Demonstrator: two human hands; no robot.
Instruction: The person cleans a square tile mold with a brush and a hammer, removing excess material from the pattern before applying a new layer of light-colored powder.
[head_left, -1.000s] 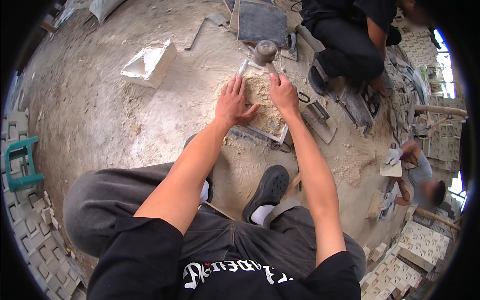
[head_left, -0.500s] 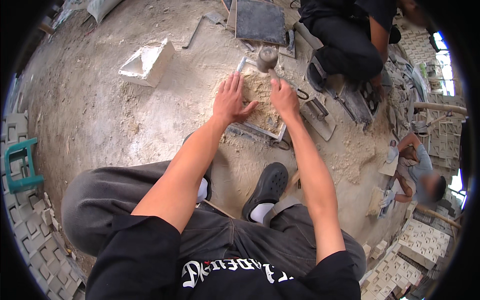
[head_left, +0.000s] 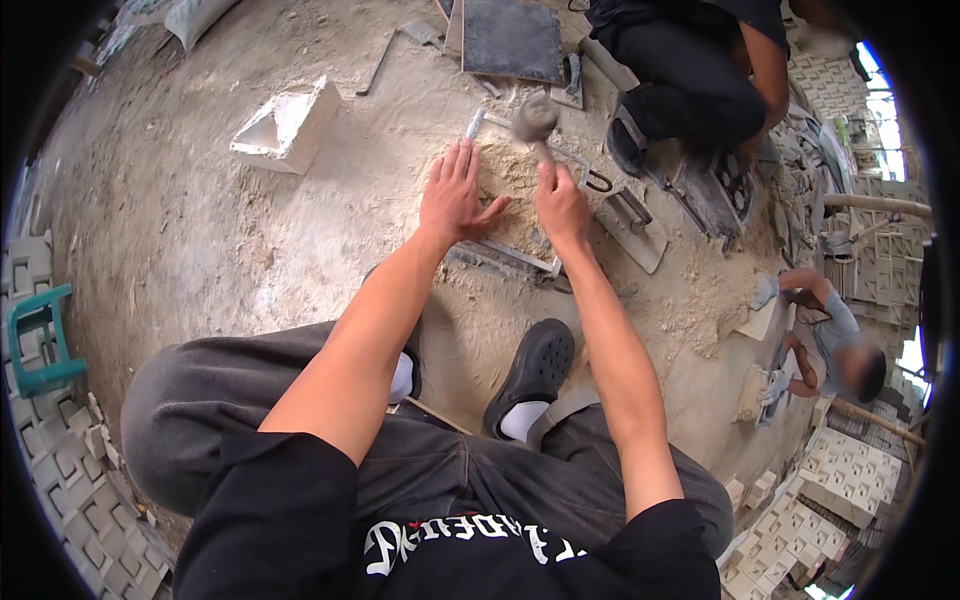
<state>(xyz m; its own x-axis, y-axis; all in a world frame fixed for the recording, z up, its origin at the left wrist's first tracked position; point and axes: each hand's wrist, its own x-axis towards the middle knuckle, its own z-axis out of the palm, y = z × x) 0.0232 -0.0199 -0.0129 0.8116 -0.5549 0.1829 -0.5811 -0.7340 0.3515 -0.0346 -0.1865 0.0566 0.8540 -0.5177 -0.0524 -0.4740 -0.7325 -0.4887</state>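
My left hand (head_left: 452, 198) lies flat with its fingers stretched and thumb apart, pressing on the left side of a metal mould frame (head_left: 520, 258). Crumbly, sand-coloured mix (head_left: 512, 205) fills the frame. In my right hand (head_left: 564, 207), fingers wrapped round its short handle, is a mallet (head_left: 536, 118) with a rounded grey head. That head is slightly blurred and sits over the far part of the frame. Whether it touches the mix or the frame I cannot tell. A metal trowel (head_left: 640, 238) with a loop handle rests just right of the frame.
A pale hollowed block (head_left: 285, 128) stands to the left. Beyond the frame lie a dark square board (head_left: 512, 42) and a bent rod (head_left: 377, 66). One person (head_left: 680, 110) crouches at upper right, another (head_left: 825, 340) works farther right. A green stool (head_left: 42, 340) stands far left.
My view has shifted slightly, and the mallet's head looks a little more tilted and blurred. Both my hands keep their places at the frame. The far-right person's arms have moved a little.
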